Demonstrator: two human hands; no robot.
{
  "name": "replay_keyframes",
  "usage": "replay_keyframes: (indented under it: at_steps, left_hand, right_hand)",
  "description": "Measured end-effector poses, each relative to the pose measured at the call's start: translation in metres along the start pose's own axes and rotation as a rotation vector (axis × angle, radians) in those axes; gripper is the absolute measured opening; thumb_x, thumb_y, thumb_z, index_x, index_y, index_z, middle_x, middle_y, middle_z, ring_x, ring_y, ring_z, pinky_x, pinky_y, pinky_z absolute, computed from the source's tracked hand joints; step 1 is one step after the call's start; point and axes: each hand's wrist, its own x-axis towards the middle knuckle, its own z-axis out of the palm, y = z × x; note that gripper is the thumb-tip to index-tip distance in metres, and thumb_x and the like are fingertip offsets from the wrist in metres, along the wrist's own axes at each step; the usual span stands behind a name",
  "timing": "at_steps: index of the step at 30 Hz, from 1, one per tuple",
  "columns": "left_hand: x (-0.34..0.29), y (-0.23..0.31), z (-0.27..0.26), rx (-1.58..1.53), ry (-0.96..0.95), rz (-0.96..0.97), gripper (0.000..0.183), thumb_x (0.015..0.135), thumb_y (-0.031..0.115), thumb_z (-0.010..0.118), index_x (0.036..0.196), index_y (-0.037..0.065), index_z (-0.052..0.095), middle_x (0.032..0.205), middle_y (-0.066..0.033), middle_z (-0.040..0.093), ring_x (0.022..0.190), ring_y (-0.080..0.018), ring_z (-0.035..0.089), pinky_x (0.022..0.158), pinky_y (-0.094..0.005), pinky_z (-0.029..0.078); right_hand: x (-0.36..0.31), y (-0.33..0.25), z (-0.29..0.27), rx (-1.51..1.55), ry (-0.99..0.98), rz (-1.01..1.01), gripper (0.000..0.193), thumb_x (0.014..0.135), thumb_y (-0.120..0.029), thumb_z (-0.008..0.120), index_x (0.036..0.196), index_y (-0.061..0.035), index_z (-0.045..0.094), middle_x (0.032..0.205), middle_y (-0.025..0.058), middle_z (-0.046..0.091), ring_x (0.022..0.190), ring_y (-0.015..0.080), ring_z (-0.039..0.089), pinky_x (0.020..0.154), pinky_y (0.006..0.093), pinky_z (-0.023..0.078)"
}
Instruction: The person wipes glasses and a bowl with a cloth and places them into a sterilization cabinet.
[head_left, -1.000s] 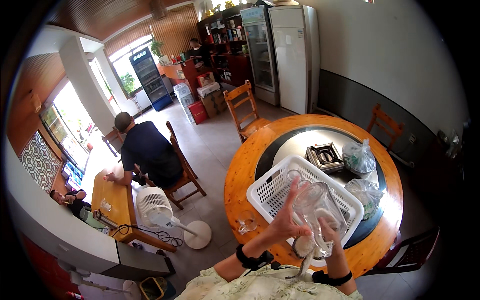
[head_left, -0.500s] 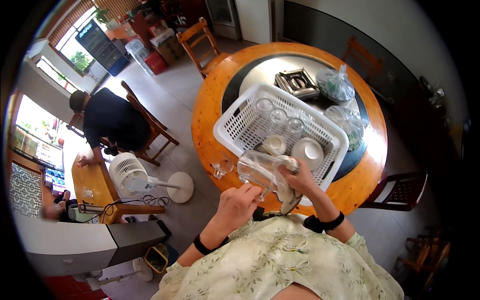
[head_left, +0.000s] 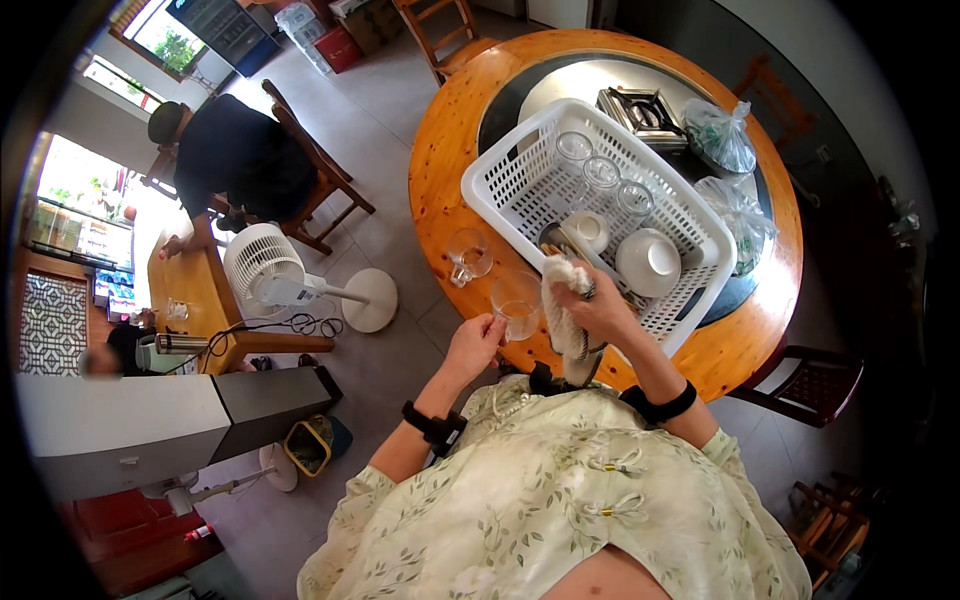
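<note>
Currently, a white basket [head_left: 480, 193] right of the frame's centre holds three glass cups in a row toward its upper part, two white bowls [head_left: 648, 263] lower down, and some thin sticks beside them, partly hidden by the right hand [head_left: 600, 308]. Two clear plastic bags [head_left: 722, 138] at the upper right contain something greenish. In the middle of the frame, the left hand [head_left: 474, 347] pinches the handle of a glass mug [head_left: 517, 305]; whether its base touches the table [head_left: 436, 150] I cannot tell. The right hand's fingers are closed round a pale cloth [head_left: 562, 318] just right of that mug. Another mug [head_left: 469, 256] stands to the upper left, seemingly vacant. Half a second ago the cloth and held mug overlapped; now the mug shows clear of the cloth, more upright.
</note>
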Motion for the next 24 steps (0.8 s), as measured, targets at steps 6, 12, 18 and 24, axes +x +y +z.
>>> replay_keyframes:
  at_steps: [6,12,18,24]
  left_hand:
    - [0.041,-0.084,0.013,-0.067,-0.014,-0.05,0.035,0.095,0.032,0.049,0.08,0.002,0.058,0.072,-0.0035,0.059,0.053,-0.0115,0.055,0.048,-0.0266,0.048]
    - [0.067,-0.12,0.022,-0.197,0.041,-0.007,0.03,0.094,0.025,0.05,0.081,0.0,0.059,0.075,-0.0043,0.06,0.053,-0.0101,0.053,0.047,-0.0253,0.047]
    - [0.084,-0.134,0.028,-0.248,0.088,-0.007,0.027,0.096,0.023,0.05,0.087,0.0,0.06,0.078,-0.0041,0.059,0.057,-0.0095,0.052,0.049,-0.0246,0.047]
    - [0.094,-0.112,0.034,-0.159,0.156,-0.036,0.026,0.095,0.024,0.053,0.092,-0.001,0.06,0.08,-0.0045,0.058,0.066,-0.0111,0.055,0.054,-0.0266,0.047]
  right_hand:
    - [-0.025,0.01,-0.048,0.177,0.177,0.047,0.027,0.09,-0.02,0.064,0.112,-0.0047,0.059,0.093,0.0015,0.062,0.084,0.0105,0.058,0.075,0.0265,0.05]
    - [-0.076,0.034,-0.104,0.321,0.46,0.147,0.03,0.089,-0.022,0.066,0.111,-0.0028,0.06,0.093,0.0013,0.062,0.08,0.0096,0.058,0.07,0.0243,0.049]
    - [-0.121,0.052,-0.127,0.521,0.693,0.194,0.028,0.089,-0.019,0.066,0.11,-0.0017,0.06,0.094,0.0026,0.063,0.081,0.011,0.06,0.07,0.0263,0.052]
    - [-0.14,0.056,-0.127,0.609,0.76,0.201,0.025,0.088,-0.018,0.067,0.106,-0.001,0.062,0.091,0.0029,0.064,0.081,0.0115,0.061,0.07,0.0272,0.053]
